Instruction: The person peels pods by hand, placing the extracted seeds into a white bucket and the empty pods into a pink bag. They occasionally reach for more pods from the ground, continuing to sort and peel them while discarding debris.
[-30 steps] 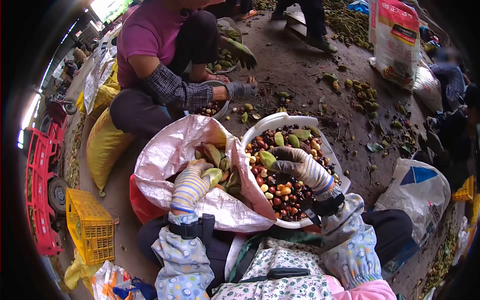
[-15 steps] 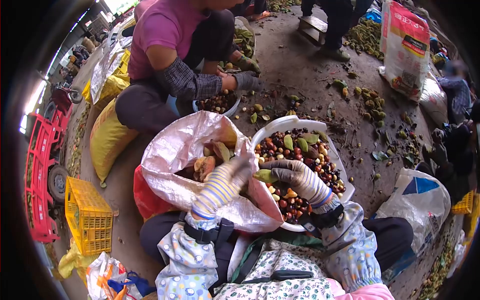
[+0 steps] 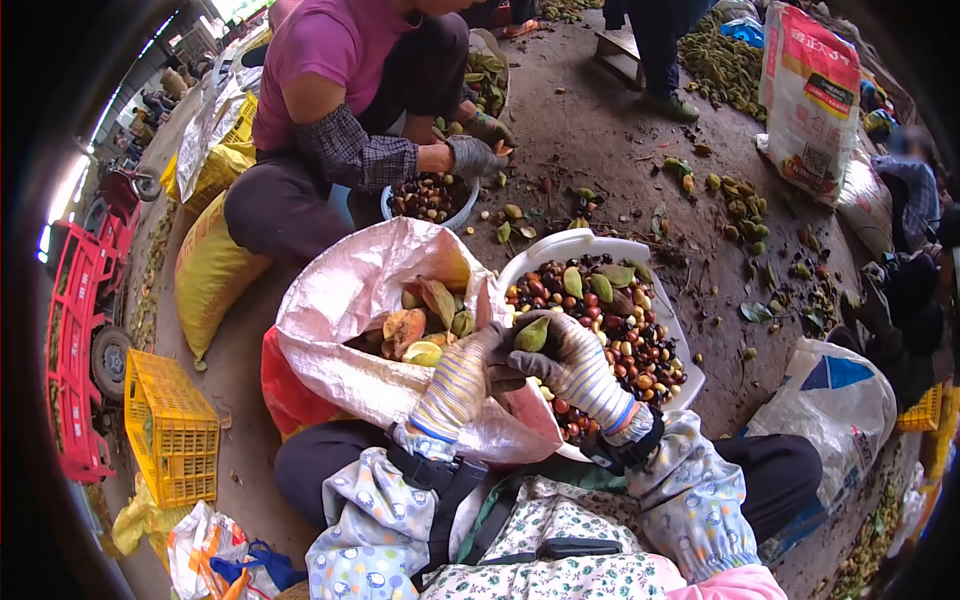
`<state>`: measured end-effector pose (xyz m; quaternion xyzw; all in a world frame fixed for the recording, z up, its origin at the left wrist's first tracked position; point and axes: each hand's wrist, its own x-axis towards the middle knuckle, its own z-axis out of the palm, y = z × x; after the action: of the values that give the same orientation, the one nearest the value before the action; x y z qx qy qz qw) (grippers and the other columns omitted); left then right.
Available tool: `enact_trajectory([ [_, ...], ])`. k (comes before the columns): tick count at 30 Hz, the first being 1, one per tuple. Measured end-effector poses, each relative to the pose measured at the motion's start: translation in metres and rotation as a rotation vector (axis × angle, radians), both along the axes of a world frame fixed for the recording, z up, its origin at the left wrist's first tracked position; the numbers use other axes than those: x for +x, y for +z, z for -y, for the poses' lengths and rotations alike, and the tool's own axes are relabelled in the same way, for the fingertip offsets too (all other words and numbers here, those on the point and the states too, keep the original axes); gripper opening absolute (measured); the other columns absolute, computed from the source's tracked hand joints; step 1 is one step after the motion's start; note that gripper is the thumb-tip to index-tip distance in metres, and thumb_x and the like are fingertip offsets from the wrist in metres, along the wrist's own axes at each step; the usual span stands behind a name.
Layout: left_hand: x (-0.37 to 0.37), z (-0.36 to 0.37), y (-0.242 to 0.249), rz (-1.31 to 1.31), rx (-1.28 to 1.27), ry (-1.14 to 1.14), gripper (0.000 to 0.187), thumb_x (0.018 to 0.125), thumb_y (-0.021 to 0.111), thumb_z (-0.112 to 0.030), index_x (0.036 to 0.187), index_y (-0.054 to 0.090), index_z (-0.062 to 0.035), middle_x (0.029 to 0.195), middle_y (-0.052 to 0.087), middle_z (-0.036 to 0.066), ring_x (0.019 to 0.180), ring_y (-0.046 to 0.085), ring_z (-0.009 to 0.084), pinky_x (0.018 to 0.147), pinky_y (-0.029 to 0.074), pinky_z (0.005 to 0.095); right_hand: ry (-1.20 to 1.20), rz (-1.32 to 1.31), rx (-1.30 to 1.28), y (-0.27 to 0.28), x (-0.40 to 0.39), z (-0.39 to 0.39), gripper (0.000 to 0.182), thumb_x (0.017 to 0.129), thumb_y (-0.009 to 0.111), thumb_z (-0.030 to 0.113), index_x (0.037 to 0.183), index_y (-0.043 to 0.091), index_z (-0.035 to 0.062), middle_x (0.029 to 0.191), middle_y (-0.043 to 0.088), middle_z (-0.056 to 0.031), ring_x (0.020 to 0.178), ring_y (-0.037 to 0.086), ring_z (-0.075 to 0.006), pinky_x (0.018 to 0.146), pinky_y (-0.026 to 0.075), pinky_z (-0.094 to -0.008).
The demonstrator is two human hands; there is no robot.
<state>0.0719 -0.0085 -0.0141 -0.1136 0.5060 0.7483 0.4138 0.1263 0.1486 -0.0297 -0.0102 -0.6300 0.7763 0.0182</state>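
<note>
My right hand (image 3: 580, 365), in a striped glove with dark fingers, is closed on a green fruit pod (image 3: 532, 335). Just left of the pod, my left hand (image 3: 462, 378) has its gloved fingers curled in against those of the right; what they grip is hidden. Both hands are between a pale woven sack (image 3: 335, 290) and a white plastic tub (image 3: 683, 345). Opened husks (image 3: 405, 330) lie inside the sack's mouth. Dark red, brown and cream seeds (image 3: 630, 345) fill the tub, with a few green pods on top.
Opposite, a person in a pink shirt (image 3: 330, 50) works over a basin (image 3: 465, 212) of seeds. A yellow crate (image 3: 172, 430) and a full yellow sack (image 3: 215, 280) stand at left. Piles of pods (image 3: 745, 215) and a tall printed sack (image 3: 810, 100) are at right.
My left hand has moved from over the sack's mouth rightward to meet my right hand. The pod is tilted more upright, and more husks show in the sack.
</note>
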Motion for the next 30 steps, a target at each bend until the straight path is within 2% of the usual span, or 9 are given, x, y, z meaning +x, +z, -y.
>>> enact_trajectory([
  [3, 0.001, -0.004, 0.017, -0.099, -0.087, -0.086, 0.049, 0.088, 0.056, -0.046, 0.105, 0.059, -0.0007, 0.083, 0.066, 0.01, 0.07, 0.064, 0.0194, 0.067, 0.053, 0.0285, 0.028, 0.018, -0.038, 0.012, 0.003, 0.0, 0.03, 0.081, 0.069, 0.01, 0.106, 0.056, 0.0031, 0.091, 0.061, -0.002, 0.083, 0.055, -0.0088, 0.074, 0.049, -0.0252],
  [6, 0.005, -0.007, 0.036, -0.222, -0.076, -0.214, 0.042, 0.086, 0.059, -0.047, 0.096, 0.063, -0.0057, 0.072, 0.064, 0.002, 0.061, 0.06, 0.01, 0.056, 0.049, 0.0221, -0.035, -0.054, 0.253, 0.008, 0.006, -0.003, 0.025, 0.081, 0.069, 0.016, 0.098, 0.057, 0.0024, 0.08, 0.062, -0.0042, 0.073, 0.056, -0.0096, 0.067, 0.048, -0.0263],
  [8, 0.004, -0.009, 0.033, -0.234, -0.092, -0.295, 0.042, 0.087, 0.058, -0.047, 0.095, 0.063, -0.0062, 0.072, 0.064, 0.002, 0.06, 0.059, 0.0095, 0.054, 0.047, 0.0215, -0.03, -0.073, 0.36, 0.003, 0.008, -0.006, 0.026, 0.08, 0.069, 0.022, 0.093, 0.056, 0.0025, 0.074, 0.06, -0.0062, 0.067, 0.054, -0.0096, 0.063, 0.047, -0.0268],
  [16, 0.006, -0.008, 0.023, -0.264, -0.122, -0.347, 0.041, 0.091, 0.052, -0.044, 0.098, 0.062, -0.0048, 0.079, 0.065, 0.004, 0.062, 0.061, 0.0118, 0.059, 0.049, 0.0224, 0.262, 0.052, -0.202, 0.004, 0.009, -0.011, 0.021, 0.087, 0.064, 0.016, 0.1, 0.055, 0.002, 0.086, 0.056, 0.0043, 0.08, 0.049, -0.0047, 0.07, 0.044, -0.0222],
  [20, 0.011, -0.008, 0.013, -0.298, -0.058, -0.262, 0.045, 0.092, 0.048, -0.046, 0.101, 0.06, -0.0043, 0.078, 0.065, 0.005, 0.064, 0.063, 0.0137, 0.058, 0.051, 0.0245, 0.158, 0.133, -0.186, 0.014, 0.014, -0.008, 0.027, 0.089, 0.061, 0.028, 0.102, 0.056, 0.0044, 0.083, 0.055, 0.0041, 0.074, 0.048, -0.0044, 0.067, 0.042, -0.0209],
  [23, 0.011, -0.012, 0.022, -0.286, -0.074, -0.212, 0.044, 0.094, 0.046, -0.042, 0.111, 0.056, -0.0032, 0.085, 0.064, 0.007, 0.066, 0.065, 0.0155, 0.06, 0.053, 0.0254, 0.277, 0.134, -0.463, 0.003, 0.011, -0.011, 0.031, 0.088, 0.061, 0.033, 0.1, 0.056, 0.0046, 0.082, 0.055, 0.004, 0.074, 0.048, -0.0052, 0.067, 0.043, -0.0225],
  [24, 0.012, -0.014, 0.022, -0.285, -0.059, -0.182, 0.043, 0.094, 0.045, -0.041, 0.114, 0.054, -0.0029, 0.087, 0.064, 0.007, 0.067, 0.065, 0.0158, 0.06, 0.054, 0.0253, 0.198, 0.153, -0.367, -0.002, 0.01, -0.012, 0.037, 0.088, 0.06, 0.036, 0.107, 0.055, 0.0044, 0.088, 0.057, 0.0009, 0.078, 0.051, -0.0083, 0.07, 0.045, -0.0243],
  [27, 0.011, -0.019, 0.019, -0.236, -0.02, -0.1, 0.042, 0.096, 0.045, -0.035, 0.121, 0.05, -0.0023, 0.092, 0.064, 0.007, 0.067, 0.065, 0.0168, 0.061, 0.054, 0.0254, 0.25, 0.156, -0.738, -0.012, 0.006, -0.008, 0.042, 0.089, 0.059, 0.034, 0.117, 0.051, 0.0042, 0.098, 0.058, -0.0029, 0.085, 0.055, -0.012, 0.077, 0.047, -0.0259],
  [30, 0.014, -0.02, 0.014, -0.275, -0.113, -0.089, 0.038, 0.096, 0.046, -0.03, 0.12, 0.05, -0.002, 0.092, 0.063, 0.007, 0.069, 0.065, 0.0172, 0.062, 0.055, 0.0257, 0.143, 0.242, -0.719, -0.013, 0.009, -0.006, 0.045, 0.09, 0.058, 0.031, 0.124, 0.047, 0.0042, 0.108, 0.056, -0.0042, 0.097, 0.055, -0.0142, 0.086, 0.046, -0.028],
])
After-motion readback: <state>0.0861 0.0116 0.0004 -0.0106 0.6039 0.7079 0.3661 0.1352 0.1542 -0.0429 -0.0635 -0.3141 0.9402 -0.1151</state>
